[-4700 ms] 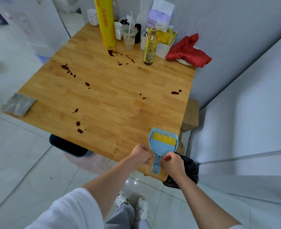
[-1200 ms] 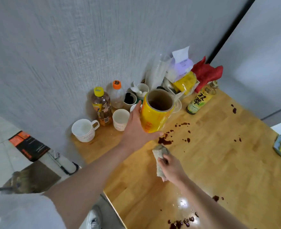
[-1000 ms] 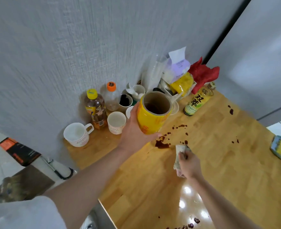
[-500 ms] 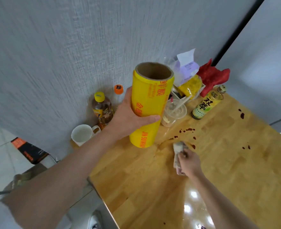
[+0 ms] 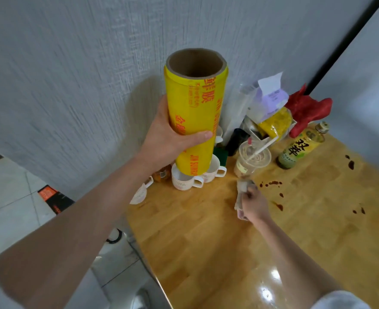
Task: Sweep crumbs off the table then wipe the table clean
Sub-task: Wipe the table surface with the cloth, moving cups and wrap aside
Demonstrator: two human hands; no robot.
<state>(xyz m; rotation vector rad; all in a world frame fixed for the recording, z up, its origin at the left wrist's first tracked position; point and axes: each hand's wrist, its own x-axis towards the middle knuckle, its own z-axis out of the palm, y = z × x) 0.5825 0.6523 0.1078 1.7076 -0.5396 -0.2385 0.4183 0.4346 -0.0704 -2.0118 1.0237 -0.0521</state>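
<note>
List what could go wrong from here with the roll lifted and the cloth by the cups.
The left hand holds the tall yellow roll in the air over the white mugs; lowered carelessly, it might knock them. The right hand wipes with the cloth close to the plastic cup, which may tip.

Glossy wooden table (image 5: 206,253); cardboard-cored roll (image 5: 195,112) (shiny yellow plastic); rough wall (image 5: 72,63).

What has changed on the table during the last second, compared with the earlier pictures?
The left hand has lifted the yellow roll higher, off the table. The right hand has pushed the cloth over the big dark stain near the plastic cup, which is now wiped away. The small spots to the right remain, and both hands keep their hold.
</note>
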